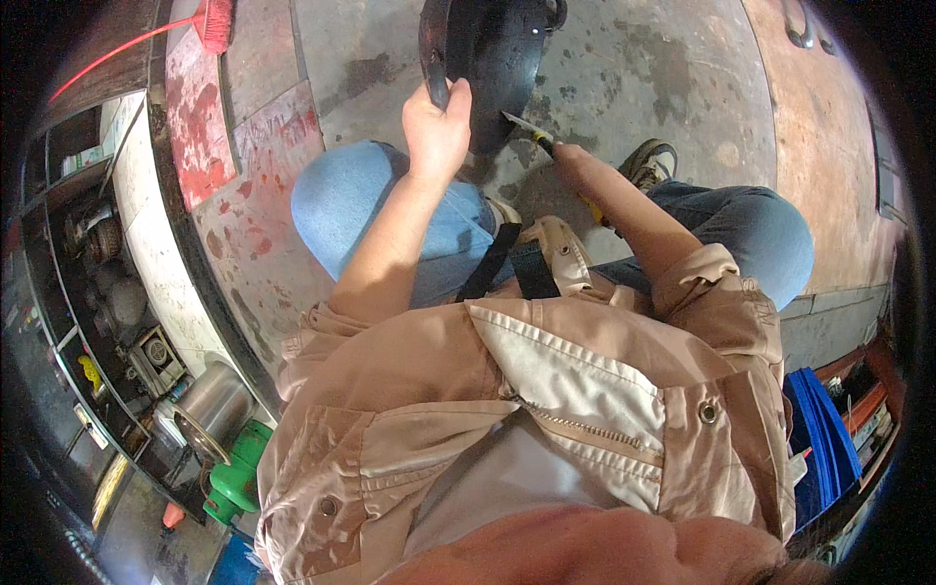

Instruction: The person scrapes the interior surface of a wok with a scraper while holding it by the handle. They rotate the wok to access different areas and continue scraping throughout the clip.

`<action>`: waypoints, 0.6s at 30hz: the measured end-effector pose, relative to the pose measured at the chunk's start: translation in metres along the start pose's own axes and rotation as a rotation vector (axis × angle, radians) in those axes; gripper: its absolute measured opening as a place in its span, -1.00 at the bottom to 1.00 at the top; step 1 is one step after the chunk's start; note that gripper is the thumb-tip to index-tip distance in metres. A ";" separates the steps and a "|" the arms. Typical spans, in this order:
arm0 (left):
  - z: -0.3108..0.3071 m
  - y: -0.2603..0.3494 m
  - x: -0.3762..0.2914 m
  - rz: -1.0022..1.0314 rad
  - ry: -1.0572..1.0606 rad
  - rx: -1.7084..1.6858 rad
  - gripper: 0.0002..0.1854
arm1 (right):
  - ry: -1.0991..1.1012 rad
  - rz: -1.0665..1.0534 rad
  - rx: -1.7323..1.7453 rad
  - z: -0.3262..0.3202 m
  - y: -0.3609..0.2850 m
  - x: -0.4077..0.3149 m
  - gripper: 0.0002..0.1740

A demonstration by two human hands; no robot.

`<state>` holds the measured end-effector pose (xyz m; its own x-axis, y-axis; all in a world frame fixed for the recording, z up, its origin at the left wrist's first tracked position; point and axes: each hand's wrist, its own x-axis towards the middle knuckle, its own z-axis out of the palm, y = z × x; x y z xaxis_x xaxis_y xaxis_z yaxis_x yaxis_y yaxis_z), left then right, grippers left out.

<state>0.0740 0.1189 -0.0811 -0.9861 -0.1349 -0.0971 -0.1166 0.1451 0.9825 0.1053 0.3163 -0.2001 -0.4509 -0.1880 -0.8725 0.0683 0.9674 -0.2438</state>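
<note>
My left hand (437,131) grips the edge or handle of a black curved piece (497,66), perhaps a tub or pan, which runs past the top of the view. A small loop (559,13) juts from its upper right side. In my right hand (578,162) is a narrow-bladed hand tool (540,136) with a black and yellow handle. The blade points up and left, its tip at the lower right of the black piece; whether they touch I cannot tell. A yellow item (594,212) shows partly behind my right forearm.
My knees are spread over a stained concrete floor (658,80). A red broom (213,25) lies at upper left. Along the left stand open shelves (80,212), a steel pot (212,402) and a green gas cylinder (238,468). Folded blue material (823,439) is at lower right.
</note>
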 end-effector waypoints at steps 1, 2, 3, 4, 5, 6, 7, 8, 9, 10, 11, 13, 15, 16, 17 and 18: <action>0.000 0.000 0.000 0.012 0.007 0.013 -0.70 | -0.010 0.008 0.023 0.001 -0.001 0.000 -0.71; 0.000 0.001 0.001 0.010 0.001 0.012 -0.69 | -0.016 0.010 0.015 0.003 -0.003 0.002 -0.71; 0.000 0.001 0.002 0.009 -0.004 0.010 -0.69 | -0.018 0.062 0.173 0.006 -0.003 0.004 -0.71; 0.000 0.002 0.002 0.006 -0.010 0.008 -0.68 | -0.014 0.130 0.368 0.011 -0.005 0.006 -0.71; 0.001 0.003 0.002 0.014 -0.011 0.004 -0.68 | -0.014 0.149 0.449 0.014 -0.004 0.008 -0.70; 0.001 0.003 0.001 0.020 -0.013 0.001 -0.68 | 0.022 0.128 0.364 0.017 -0.003 0.010 -0.69; 0.002 0.004 -0.001 0.026 -0.016 -0.003 -0.68 | 0.055 0.058 0.167 0.019 -0.002 0.013 -0.67; 0.002 0.004 -0.002 -0.018 0.001 -0.004 -0.70 | 0.072 -0.017 0.007 0.020 0.001 0.015 -0.64; 0.002 0.005 -0.004 -0.058 0.020 -0.005 -0.72 | 0.096 -0.003 -0.002 0.021 0.002 0.017 -0.61; 0.001 0.006 -0.003 -0.093 0.042 -0.005 -0.72 | 0.110 0.000 0.024 0.019 0.003 0.019 -0.59; 0.000 0.006 -0.002 -0.077 0.034 -0.002 -0.72 | 0.126 0.041 0.065 0.018 0.002 0.021 -0.58; -0.001 0.006 -0.002 -0.057 0.011 0.006 -0.73 | -0.008 0.027 -0.022 0.015 -0.003 0.023 -0.56; -0.001 0.004 -0.001 -0.052 0.018 -0.002 -0.72 | -0.077 0.063 0.050 0.012 -0.005 0.018 -0.56; 0.000 0.003 -0.001 -0.027 0.008 -0.012 -0.71 | -0.079 0.078 0.158 0.012 -0.003 0.013 -0.57; 0.000 0.002 0.000 -0.002 -0.001 -0.020 -0.69 | -0.093 0.108 0.223 0.010 -0.004 0.010 -0.57; 0.000 0.001 0.000 -0.004 0.007 -0.013 -0.69 | -0.062 0.073 0.133 0.009 -0.004 0.007 -0.58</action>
<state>0.0740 0.1196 -0.0797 -0.9848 -0.1426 -0.0996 -0.1186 0.1316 0.9842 0.1100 0.3092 -0.2085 -0.3847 -0.1319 -0.9136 0.2184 0.9486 -0.2289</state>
